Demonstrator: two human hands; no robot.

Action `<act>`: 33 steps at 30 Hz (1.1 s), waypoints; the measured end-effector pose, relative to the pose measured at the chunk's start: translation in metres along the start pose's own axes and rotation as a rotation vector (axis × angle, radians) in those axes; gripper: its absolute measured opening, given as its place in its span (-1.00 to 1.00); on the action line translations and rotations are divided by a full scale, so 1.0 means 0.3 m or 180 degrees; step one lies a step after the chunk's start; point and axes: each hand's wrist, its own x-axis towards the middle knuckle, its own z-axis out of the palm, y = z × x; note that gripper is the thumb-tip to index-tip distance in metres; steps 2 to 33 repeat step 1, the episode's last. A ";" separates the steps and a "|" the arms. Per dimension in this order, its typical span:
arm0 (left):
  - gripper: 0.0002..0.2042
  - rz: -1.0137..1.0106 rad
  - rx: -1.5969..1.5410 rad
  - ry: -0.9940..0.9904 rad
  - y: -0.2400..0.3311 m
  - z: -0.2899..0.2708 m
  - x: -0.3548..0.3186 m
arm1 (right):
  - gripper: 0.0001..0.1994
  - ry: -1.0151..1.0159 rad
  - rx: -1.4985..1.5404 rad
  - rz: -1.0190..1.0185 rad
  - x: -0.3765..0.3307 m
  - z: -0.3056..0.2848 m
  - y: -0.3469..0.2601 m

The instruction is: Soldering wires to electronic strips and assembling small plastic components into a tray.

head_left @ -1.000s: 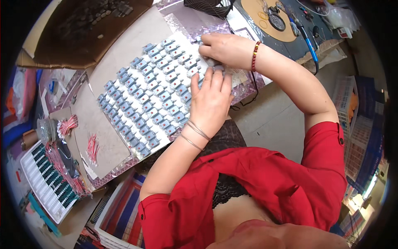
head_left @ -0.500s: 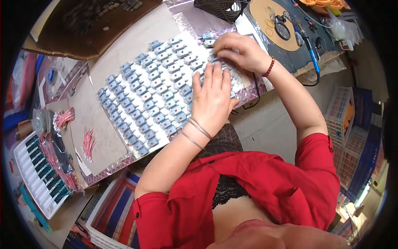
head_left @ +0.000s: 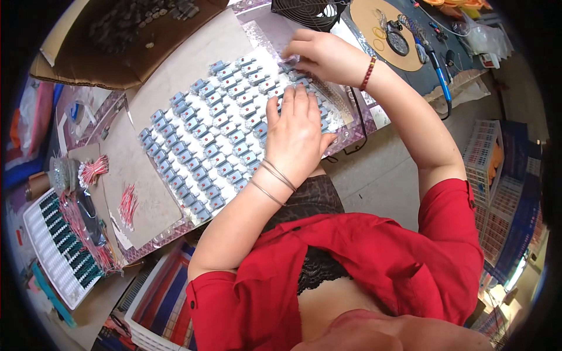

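Observation:
Many small blue-grey box-shaped parts (head_left: 225, 168), several with a red dot on top, stand in slanting rows on a white sheet (head_left: 218, 120) on the worktable. My left hand (head_left: 295, 126) lies over the right end of the rows, fingers stretched forward and resting on parts there. The parts beneath its palm are hidden. Just beyond it, my right hand (head_left: 331, 55) hovers at the far right corner of the rows, fingers bent and slightly blurred. Whether anything sits between its fingertips does not show.
A cardboard box (head_left: 105, 73) of dark parts stands far left. Red-white wire bundles (head_left: 127, 206) lie left, beside a white tray with green strips (head_left: 36, 225). A black fan (head_left: 310, 13) is at the back; a blue soldering iron (head_left: 438, 73) lies right.
My right hand has moved up and left, away from the left hand's fingertips, and its fingers have spread somewhat. My left hand has shifted slightly left.

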 end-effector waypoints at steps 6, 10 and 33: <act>-0.26 0.0019 0.0077 -0.0092 0.000 -0.001 -0.002 | -0.77 0.0057 -0.0291 -0.0148 0.010 0.018 -0.004; -0.26 0.0019 0.0077 -0.0092 0.000 -0.001 -0.002 | -0.77 0.0057 -0.0291 -0.0148 0.010 0.018 -0.004; -0.26 0.0019 0.0077 -0.0092 0.000 -0.001 -0.002 | -0.77 0.0057 -0.0291 -0.0148 0.010 0.018 -0.004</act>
